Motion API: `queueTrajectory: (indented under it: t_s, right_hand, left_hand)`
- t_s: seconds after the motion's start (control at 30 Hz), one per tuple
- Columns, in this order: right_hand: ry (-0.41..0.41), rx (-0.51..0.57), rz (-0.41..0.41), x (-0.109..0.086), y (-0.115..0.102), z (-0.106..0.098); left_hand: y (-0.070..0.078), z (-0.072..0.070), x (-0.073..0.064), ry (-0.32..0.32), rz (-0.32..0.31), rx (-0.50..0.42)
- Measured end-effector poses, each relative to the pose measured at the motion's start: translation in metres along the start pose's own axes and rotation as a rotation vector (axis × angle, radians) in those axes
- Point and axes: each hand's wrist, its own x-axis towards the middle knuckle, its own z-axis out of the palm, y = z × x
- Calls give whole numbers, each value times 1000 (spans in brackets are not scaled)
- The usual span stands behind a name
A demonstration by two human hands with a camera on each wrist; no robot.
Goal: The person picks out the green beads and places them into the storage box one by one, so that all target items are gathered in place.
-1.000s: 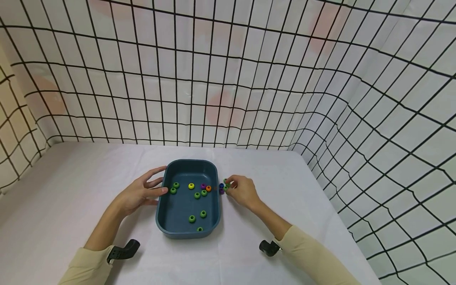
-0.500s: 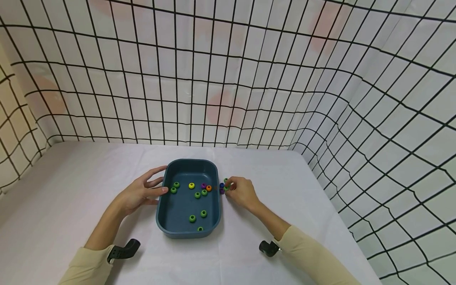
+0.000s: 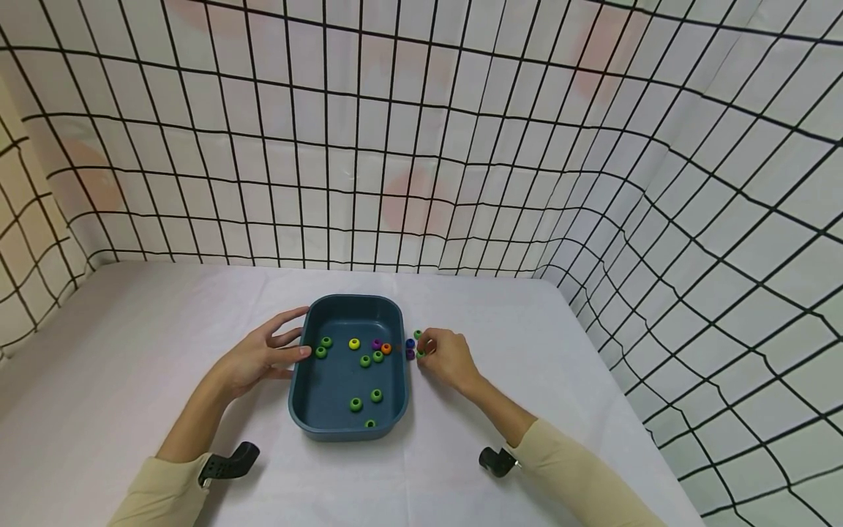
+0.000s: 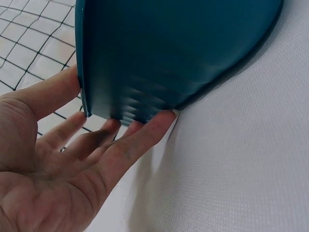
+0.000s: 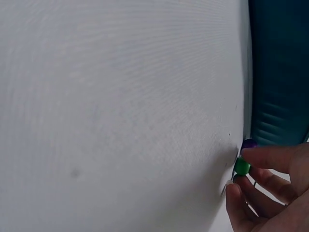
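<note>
A dark teal tray (image 3: 349, 380) with rounded corners holds several green beads, with a yellow bead (image 3: 354, 344), a purple bead (image 3: 377, 344) and an orange bead (image 3: 386, 349) among them. My left hand (image 3: 253, 359) touches the tray's left side, thumb at the rim and fingers spread along the outer wall. Just beyond the right wall, my right hand (image 3: 451, 359) pinches a green bead (image 5: 242, 166) at table level. Close by on the cloth lie a blue bead (image 3: 410, 343), another purple bead (image 3: 410, 354) and another green bead (image 3: 418, 334).
White cloth (image 3: 520, 322) covers the table. A black grid net (image 3: 369, 161) over white sheeting surrounds the back and sides. Black wrist-camera mounts (image 3: 230, 462) stick out from both sleeves.
My right hand has shifted slightly toward me, and the green bead at its fingertips has moved the same way, apart from the other green bead. The left hand and tray stay put.
</note>
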Motion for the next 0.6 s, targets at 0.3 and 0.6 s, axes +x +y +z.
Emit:
queueTrajectory:
  t_s: [0.3, 0.6]
  right_hand:
    - [22, 2, 0, -2, 1, 1]
    - [83, 38, 3, 1, -2, -3]
  left_hand:
    - [0, 1, 0, 5, -4, -2]
    - [-1, 1, 0, -1, 1, -4]
